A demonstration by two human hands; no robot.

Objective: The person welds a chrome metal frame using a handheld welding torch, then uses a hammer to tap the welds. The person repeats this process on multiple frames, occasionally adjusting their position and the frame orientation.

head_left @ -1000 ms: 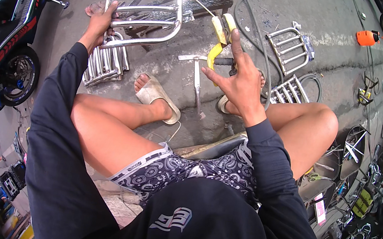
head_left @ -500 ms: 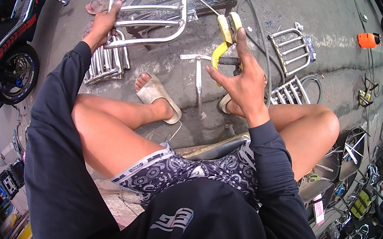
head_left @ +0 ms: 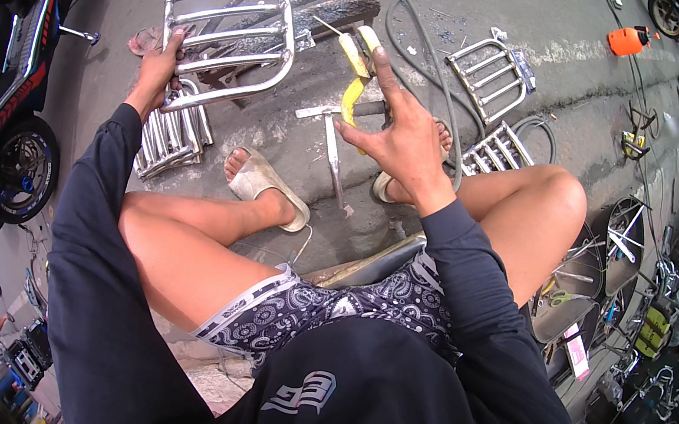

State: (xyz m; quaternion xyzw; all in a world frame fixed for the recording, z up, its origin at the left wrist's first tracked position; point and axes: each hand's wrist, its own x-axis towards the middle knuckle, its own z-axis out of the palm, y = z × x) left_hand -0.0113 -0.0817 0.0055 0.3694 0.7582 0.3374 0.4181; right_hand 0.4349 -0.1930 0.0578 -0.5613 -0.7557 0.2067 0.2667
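My left hand (head_left: 158, 73) is closed on the near left side of a chrome tubular rack (head_left: 227, 79), raised and tilted over the ground. My right hand (head_left: 407, 139) is wrapped round a yellow welding electrode holder (head_left: 350, 95), thumb and forefinger along it. A thin rod (head_left: 328, 27) sticks out of its jaws toward the rack, apart from it as far as I can see. Below the holder lies a steel tool like a chipping hammer (head_left: 332, 154). Beneath my left hand lies a stack of chrome racks (head_left: 175, 139).
Charred timber (head_left: 334, 14) lies behind the rack. More chrome racks (head_left: 489, 81) and a cable (head_left: 425, 49) are at the right. A motorcycle (head_left: 31, 104) stands at the left, an orange sprayer bottle (head_left: 627, 41) far right. Tool trays (head_left: 556, 319) sit by my right knee.
The whole view has shifted, so most things sit further left, with the nearer ground lower. Both hands keep their holds on the rack and the electrode holder.
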